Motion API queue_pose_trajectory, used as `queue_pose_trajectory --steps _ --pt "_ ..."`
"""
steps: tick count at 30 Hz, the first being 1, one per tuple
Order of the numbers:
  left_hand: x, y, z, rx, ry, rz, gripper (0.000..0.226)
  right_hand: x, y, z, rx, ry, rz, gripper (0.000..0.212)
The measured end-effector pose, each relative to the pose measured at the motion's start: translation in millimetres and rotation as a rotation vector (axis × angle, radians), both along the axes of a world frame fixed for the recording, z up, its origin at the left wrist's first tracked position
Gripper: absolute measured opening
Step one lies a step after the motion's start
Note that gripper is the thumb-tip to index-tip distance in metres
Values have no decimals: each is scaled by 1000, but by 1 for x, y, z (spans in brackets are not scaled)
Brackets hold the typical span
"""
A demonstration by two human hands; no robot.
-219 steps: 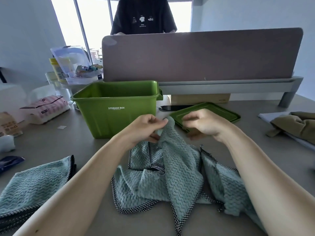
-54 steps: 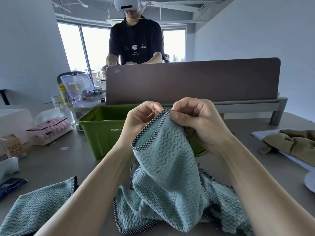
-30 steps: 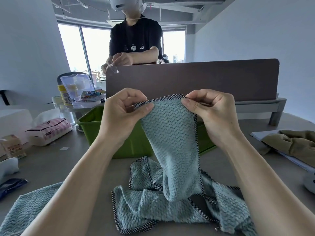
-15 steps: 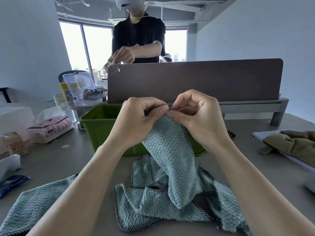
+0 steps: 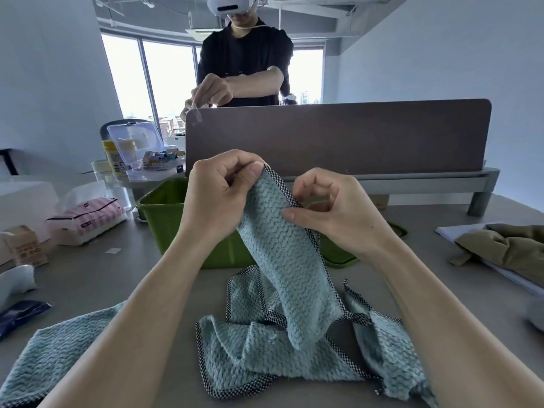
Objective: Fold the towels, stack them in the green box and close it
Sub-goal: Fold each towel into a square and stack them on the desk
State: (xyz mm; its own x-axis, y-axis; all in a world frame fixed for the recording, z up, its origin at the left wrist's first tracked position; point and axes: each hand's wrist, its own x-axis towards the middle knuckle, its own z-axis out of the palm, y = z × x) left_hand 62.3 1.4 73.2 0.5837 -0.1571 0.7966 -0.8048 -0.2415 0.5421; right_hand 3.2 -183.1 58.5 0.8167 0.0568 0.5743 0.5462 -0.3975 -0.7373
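A teal towel (image 5: 290,269) with a black-and-white checkered border hangs from both my hands above the table, its lower part crumpled on the tabletop. My left hand (image 5: 219,198) pinches the top corner at the checkered edge. My right hand (image 5: 332,212) pinches the border lower down on the right side. Behind the hands stands the green box (image 5: 164,213), open, mostly hidden by them. Its green lid (image 5: 341,257) lies flat to the right of the box. A second teal towel (image 5: 56,351) lies at the near left.
A pink tissue pack (image 5: 88,217) and a small carton (image 5: 26,245) sit at the left. An olive cloth (image 5: 509,248) on papers lies at the right. A brown divider panel (image 5: 353,136) crosses the back, with a person (image 5: 244,60) standing behind it.
My right hand has slid down the towel's right border, away from my left hand, which stays on the top corner. The camera has tilted up slightly.
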Motion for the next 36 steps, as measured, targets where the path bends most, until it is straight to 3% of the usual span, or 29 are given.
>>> queue_pose_trajectory --steps 7,13,20,27,36 --pt "1 4 2 -62 -45 53 16 0 -4 0 -173 50 36 5" --pt "9 12 3 -149 -34 145 27 -2 -14 1 -301 172 57 10" --pt "23 20 0 -241 20 217 18 0 -33 2 -367 200 -51 25" --pt "29 26 -2 -296 76 279 12 5 -50 -1 -409 172 -101 11" --pt "40 31 -7 -316 114 311 15 6 -64 -2 -453 96 -252 28"
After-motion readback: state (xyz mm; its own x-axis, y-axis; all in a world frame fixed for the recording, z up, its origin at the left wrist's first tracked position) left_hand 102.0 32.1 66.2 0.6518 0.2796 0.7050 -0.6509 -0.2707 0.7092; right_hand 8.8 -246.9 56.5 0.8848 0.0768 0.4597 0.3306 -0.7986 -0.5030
